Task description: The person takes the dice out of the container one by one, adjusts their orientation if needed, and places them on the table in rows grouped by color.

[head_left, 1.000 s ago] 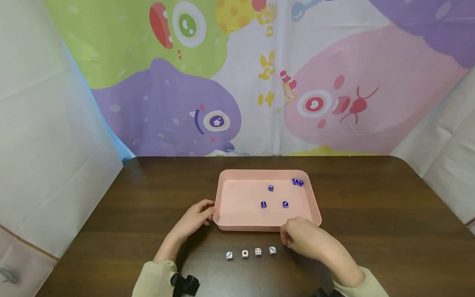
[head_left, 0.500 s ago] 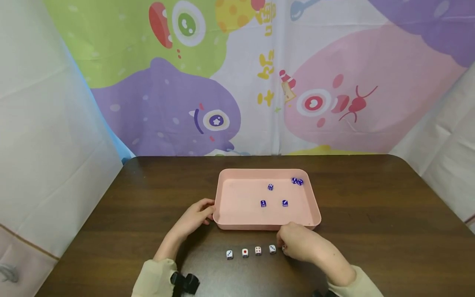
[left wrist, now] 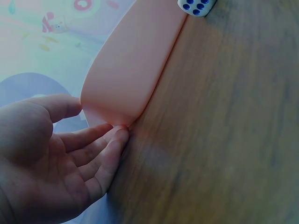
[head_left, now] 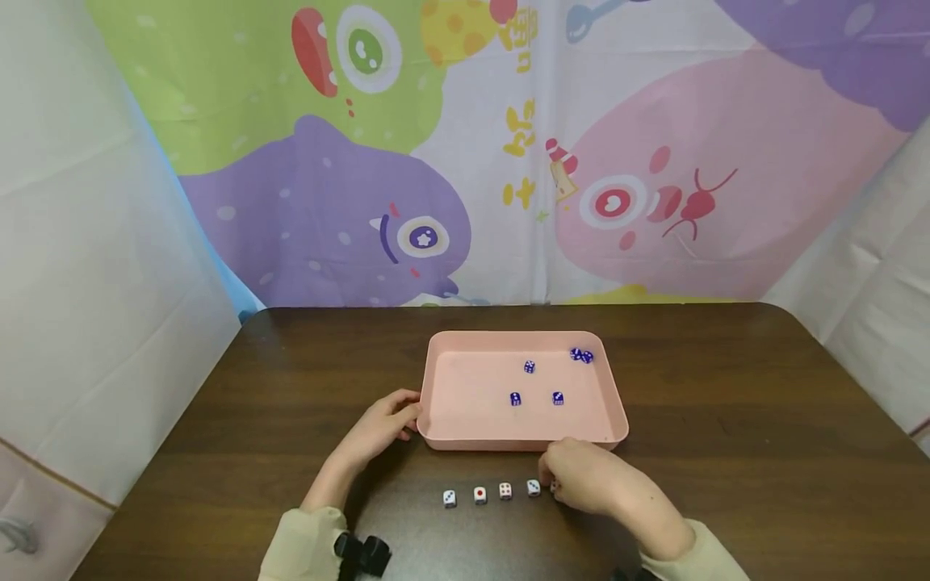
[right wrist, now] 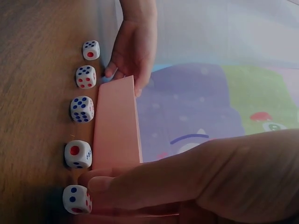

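Note:
My left hand (head_left: 378, 428) rests at the near left corner of a pink tray (head_left: 465, 445); in the left wrist view its thumb touches the rim and its loosely bent fingers lie against the outer wall. My right hand (head_left: 592, 478) is low over the table in front of the tray. Between its thumb and fingers it pinches a white die (right wrist: 75, 199), mostly covered in the head view. That die sits at the right end of a row of white dice, including one with a red spot (head_left: 479, 495) and one with blue spots (head_left: 534, 487).
Inside the tray lie several blue dice, one near the middle (head_left: 529, 367) and two touching at the far right corner. A dark wooden table (head_left: 327, 347) extends around the tray. Behind it hangs a cartoon-printed cloth (head_left: 327, 218).
My right hand has moved slightly left and toward me, bringing its die beside the row's right end. The left hand and tray have stayed in place.

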Motion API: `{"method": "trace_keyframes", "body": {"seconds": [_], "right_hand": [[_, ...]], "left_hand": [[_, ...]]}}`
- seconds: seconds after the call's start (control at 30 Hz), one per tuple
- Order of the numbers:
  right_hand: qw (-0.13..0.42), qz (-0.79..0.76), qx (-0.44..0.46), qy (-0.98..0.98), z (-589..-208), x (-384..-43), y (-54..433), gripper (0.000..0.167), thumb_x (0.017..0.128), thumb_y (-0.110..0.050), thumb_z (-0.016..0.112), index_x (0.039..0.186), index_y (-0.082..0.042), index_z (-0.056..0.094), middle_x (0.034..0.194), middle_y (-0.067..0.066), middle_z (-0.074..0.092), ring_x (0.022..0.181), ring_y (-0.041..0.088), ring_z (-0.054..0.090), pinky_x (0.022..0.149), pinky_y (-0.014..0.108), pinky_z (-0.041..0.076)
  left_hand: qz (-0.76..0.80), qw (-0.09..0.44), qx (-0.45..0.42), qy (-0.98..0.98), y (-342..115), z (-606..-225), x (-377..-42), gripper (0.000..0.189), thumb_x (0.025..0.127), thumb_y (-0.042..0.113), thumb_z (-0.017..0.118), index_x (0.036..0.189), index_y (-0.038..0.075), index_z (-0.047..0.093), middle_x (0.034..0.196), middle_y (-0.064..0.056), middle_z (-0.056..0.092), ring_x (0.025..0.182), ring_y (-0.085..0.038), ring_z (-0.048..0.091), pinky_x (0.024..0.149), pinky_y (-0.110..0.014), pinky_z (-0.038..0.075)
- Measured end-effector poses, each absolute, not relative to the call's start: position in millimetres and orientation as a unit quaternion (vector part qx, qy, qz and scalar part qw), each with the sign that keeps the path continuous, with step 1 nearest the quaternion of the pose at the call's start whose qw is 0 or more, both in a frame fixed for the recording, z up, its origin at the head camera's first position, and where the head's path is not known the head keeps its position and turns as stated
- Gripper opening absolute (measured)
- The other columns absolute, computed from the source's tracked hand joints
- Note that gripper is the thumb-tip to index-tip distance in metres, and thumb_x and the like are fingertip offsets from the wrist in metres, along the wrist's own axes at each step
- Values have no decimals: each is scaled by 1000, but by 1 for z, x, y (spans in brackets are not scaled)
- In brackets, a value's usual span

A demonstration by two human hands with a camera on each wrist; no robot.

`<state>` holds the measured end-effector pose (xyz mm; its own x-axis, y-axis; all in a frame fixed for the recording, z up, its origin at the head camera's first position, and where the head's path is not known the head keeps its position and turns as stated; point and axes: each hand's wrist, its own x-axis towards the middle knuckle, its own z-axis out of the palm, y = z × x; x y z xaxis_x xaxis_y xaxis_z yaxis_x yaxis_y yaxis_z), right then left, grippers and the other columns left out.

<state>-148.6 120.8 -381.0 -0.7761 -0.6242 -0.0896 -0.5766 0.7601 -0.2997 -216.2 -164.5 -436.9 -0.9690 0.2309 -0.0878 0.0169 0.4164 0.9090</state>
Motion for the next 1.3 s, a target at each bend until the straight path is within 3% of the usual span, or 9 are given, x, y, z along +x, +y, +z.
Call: {"method": "trace_keyframes", "body": {"seconds": [0.17, 0.43, 0.93, 1.07, 1.3], "right_hand": [[80, -127, -319, 936, -379, -151, 122, 14, 70, 1, 64, 65, -11, 60, 63, -7, 54, 60, 8, 48, 56, 24, 42], [-14, -138, -320, 937, -374, -160, 128, 22, 70, 3, 61, 60, -14, 51, 58, -9, 45, 57, 6, 42, 53, 22, 37], [-80, -157, -213, 961, -383, -196, 133, 11, 75, -3, 63, 70, -12, 59, 66, -3, 53, 61, 9, 46, 55, 23, 39], [-86, -130, -211, 965, -387, -205, 134, 1, 77, -9, 63, 77, -9, 63, 75, 0, 57, 67, 13, 51, 60, 28, 44], [-68, -116, -201, 970, -394, -217, 134, 13, 80, -15, 65, 91, -6, 66, 94, 9, 60, 88, 24, 58, 78, 39, 47]], "left_hand": [[533, 101, 75, 836, -164, -436, -216, 33, 92, 17, 49, 118, -4, 52, 88, -11, 59, 77, -16, 55, 66, -29, 49], [530, 103, 77, 838, -166, -431, -213, 34, 93, 17, 48, 119, -5, 51, 88, -13, 59, 78, -17, 55, 66, -30, 49], [534, 100, 76, 836, -165, -437, -216, 35, 93, 18, 49, 119, -4, 51, 92, -13, 60, 78, -16, 56, 66, -28, 49], [534, 99, 75, 836, -166, -437, -215, 34, 93, 17, 49, 119, -4, 51, 91, -12, 60, 78, -16, 56, 66, -29, 49], [536, 98, 75, 835, -165, -437, -216, 33, 92, 17, 49, 118, -4, 52, 88, -11, 60, 77, -16, 56, 65, -28, 49]]}}
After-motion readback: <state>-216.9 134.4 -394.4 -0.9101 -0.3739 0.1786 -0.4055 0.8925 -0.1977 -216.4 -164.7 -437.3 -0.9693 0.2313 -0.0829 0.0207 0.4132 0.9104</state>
